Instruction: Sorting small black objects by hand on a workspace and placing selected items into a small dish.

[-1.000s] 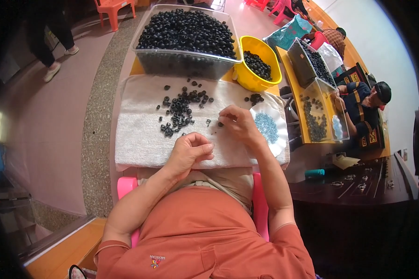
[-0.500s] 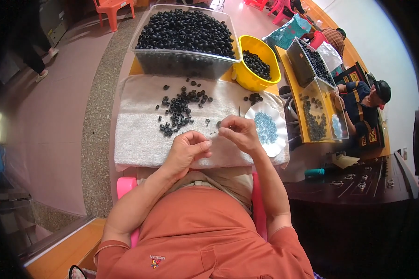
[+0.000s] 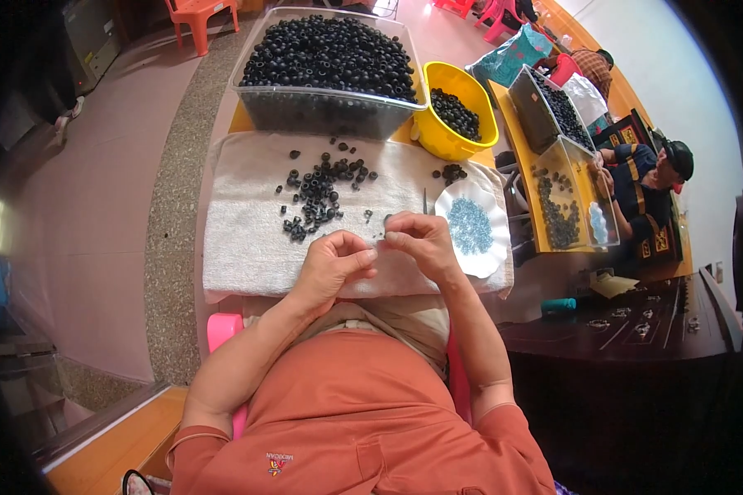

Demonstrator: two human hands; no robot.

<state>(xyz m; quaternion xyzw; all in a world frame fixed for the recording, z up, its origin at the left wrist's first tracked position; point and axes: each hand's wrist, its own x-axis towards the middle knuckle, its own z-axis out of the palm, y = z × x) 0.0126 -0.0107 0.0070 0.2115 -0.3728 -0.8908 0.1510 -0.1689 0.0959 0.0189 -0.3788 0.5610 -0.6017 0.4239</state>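
My left hand (image 3: 335, 266) is closed in a pinch above the white towel (image 3: 248, 247), thumb against finger. Whatever sits in that pinch is too small to make out. Just to its right, my right hand (image 3: 425, 245) pinches too, its fingertips close to the left ones; anything held there is hidden. Loose black beads (image 3: 314, 198) lie spread on the towel beyond my left hand. Beside my right hand is a white wavy-edged dish (image 3: 497, 256) of tiny pale blue stones (image 3: 470, 227). A thin dark pointed tool (image 3: 425, 200) lies by the dish, near a few black beads (image 3: 451, 173).
A large clear bin (image 3: 322, 111) full of black beads stands behind the towel, with a yellow tub (image 3: 446, 144) of beads at its right. Further right, a co-worker (image 3: 644, 181) sits at another table with clear boxes (image 3: 582, 194). An orange stool (image 3: 202, 21) stands far left.
My right hand has shifted slightly left and its fingertips are nearer to my left hand, which has hardly moved. At the far left, a walking person has moved mostly out of view.
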